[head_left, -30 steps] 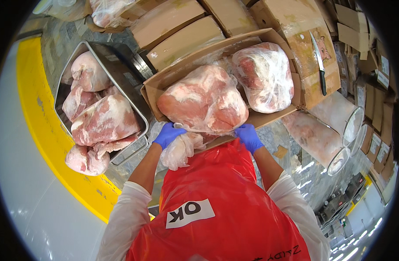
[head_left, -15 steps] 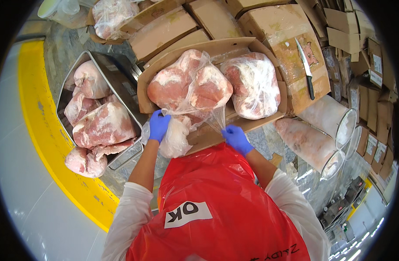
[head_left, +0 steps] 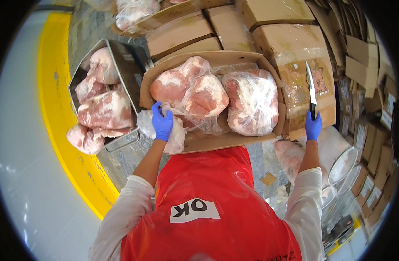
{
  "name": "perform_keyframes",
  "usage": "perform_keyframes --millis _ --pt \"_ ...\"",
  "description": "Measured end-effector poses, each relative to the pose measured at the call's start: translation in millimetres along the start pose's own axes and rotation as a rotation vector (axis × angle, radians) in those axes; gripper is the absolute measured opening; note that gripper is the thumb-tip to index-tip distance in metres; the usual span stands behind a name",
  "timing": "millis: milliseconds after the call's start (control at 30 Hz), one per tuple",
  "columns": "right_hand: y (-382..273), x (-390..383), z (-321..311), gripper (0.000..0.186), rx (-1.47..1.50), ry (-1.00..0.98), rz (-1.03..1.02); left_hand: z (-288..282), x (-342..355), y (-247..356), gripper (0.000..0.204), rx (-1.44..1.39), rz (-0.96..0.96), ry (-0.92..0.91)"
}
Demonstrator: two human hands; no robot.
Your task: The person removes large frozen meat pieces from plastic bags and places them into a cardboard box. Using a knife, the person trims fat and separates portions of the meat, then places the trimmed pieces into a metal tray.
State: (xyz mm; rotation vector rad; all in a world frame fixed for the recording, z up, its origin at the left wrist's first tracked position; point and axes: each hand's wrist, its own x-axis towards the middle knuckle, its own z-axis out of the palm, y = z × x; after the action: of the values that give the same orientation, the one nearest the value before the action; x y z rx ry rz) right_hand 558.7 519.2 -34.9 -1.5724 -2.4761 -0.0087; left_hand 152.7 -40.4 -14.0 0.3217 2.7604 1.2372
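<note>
My right hand (head_left: 313, 126), in a blue glove, is closed round the black handle of a knife (head_left: 311, 82). Its pale blade lies over a closed cardboard box (head_left: 291, 93) and points away from me. At the near left edge of an open cardboard box (head_left: 199, 146), my gloved left hand (head_left: 163, 124) grips clear plastic wrap (head_left: 176, 135) bunched there. Inside that box, a large cut of raw meat (head_left: 188, 85) lies partly unwrapped at the left. A second meat piece (head_left: 253, 102), still in clear film, fills the right side.
A metal bin (head_left: 132, 71) at the left is heaped with raw meat (head_left: 106, 108). More cardboard boxes (head_left: 180, 34) stand behind. Pale wrapped cylinders (head_left: 343, 163) lie at the right near stacked flattened cardboard (head_left: 360, 61). A yellow curb (head_left: 51, 87) curves along the left.
My right hand has let go of the plastic film, moved right and taken hold of the knife handle. My left hand stays at the wrap. The whole view has shifted somewhat.
</note>
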Motion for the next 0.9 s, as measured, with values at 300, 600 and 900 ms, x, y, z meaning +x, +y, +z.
perform_keyframes --millis 300,600,900 --pt "-39.5 0.7 -17.2 0.045 0.335 -0.363 0.185 19.6 -2.7 59.3 0.036 0.456 0.113 -0.078" --pt "-184.8 -96.8 -182.8 0.047 0.517 -0.72 -0.242 24.5 5.5 14.6 0.033 0.427 -0.079 0.016" --pt "-329.6 -117.3 -252.0 0.05 0.054 -0.7 -0.925 25.2 25.1 -14.4 0.096 0.107 -0.4 -0.091"
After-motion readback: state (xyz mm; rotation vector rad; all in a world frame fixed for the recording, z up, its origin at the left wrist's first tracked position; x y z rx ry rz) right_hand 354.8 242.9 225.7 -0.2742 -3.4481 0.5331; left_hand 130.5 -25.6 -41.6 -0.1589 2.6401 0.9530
